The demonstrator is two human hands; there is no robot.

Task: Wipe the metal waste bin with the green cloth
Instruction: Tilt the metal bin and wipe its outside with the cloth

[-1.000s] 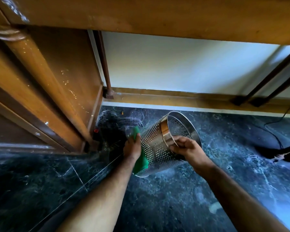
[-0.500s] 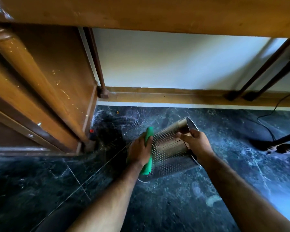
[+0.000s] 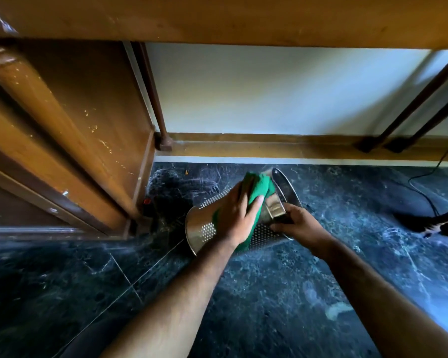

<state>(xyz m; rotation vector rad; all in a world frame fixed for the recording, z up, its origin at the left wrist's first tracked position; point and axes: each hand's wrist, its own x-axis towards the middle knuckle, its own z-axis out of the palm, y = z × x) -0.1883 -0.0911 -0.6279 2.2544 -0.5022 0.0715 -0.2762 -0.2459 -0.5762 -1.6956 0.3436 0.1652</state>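
Observation:
The perforated metal waste bin (image 3: 204, 228) is held tilted on its side above the dark marble floor, its base toward the left and its open rim toward the right. My left hand (image 3: 237, 218) lies flat over the green cloth (image 3: 258, 188), pressing it against the bin's upper side near the rim. My right hand (image 3: 299, 224) grips the bin at its rim end, fingers curled around the smooth band.
A wooden cabinet (image 3: 70, 130) stands at the left, with a wooden table edge overhead. Dark furniture legs (image 3: 409, 112) lean at the right. A black cable (image 3: 429, 197) and a dark brush-like object (image 3: 435, 224) lie on the floor at the right.
My left hand has slid the green cloth from the bin's base end up along its side toward the rim. The bin has been turned in my right hand.

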